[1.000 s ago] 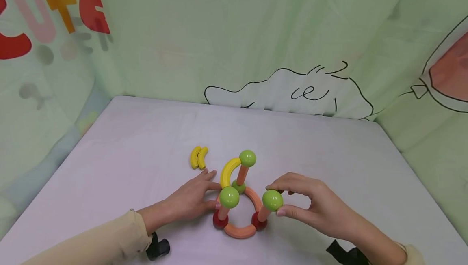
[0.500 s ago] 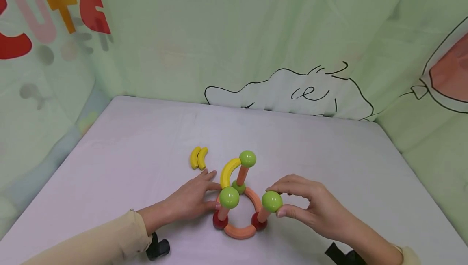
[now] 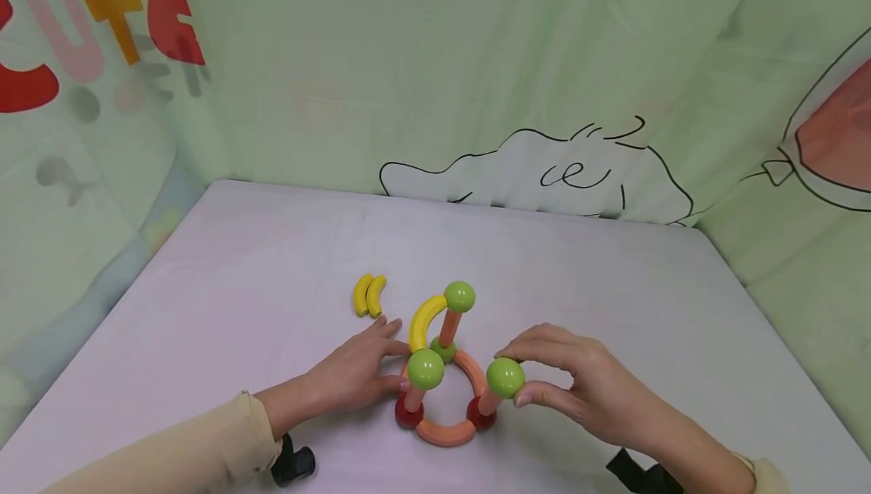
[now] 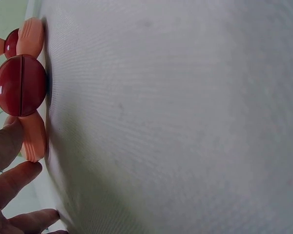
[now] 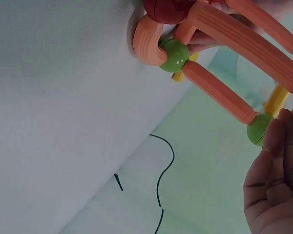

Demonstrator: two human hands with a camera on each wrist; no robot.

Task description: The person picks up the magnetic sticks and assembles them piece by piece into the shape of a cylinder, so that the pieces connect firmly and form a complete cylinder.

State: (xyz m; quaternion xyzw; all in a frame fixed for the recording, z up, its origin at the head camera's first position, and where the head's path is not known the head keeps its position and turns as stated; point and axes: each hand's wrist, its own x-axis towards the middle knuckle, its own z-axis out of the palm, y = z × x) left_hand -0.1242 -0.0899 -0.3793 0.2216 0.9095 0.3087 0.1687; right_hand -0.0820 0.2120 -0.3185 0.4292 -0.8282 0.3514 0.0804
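Observation:
A small toy frame of balls and bars stands on the table in the head view. Curved orange bars (image 3: 445, 433) and balls, two red (image 3: 409, 411) and one green (image 3: 444, 349), form its base ring. Three straight orange bars rise from it, each topped by a green ball. A yellow curved bar (image 3: 423, 321) links two top balls. My left hand (image 3: 357, 367) pinches a curved base bar (image 4: 34, 139) between thumb and index finger. With thumb and fingers, my right hand (image 3: 588, 377) holds the right-hand top ball (image 3: 506, 378). Fingers partly hide that ball in the right wrist view.
Two loose yellow curved bars (image 3: 368, 296) lie side by side beyond my left fingertips. The white table (image 3: 272, 252) meets a pale green printed cloth (image 3: 306, 100) at its back and sides.
The top ball in my right hand has dipped very slightly. My left hand and the loose yellow bars stay in place.

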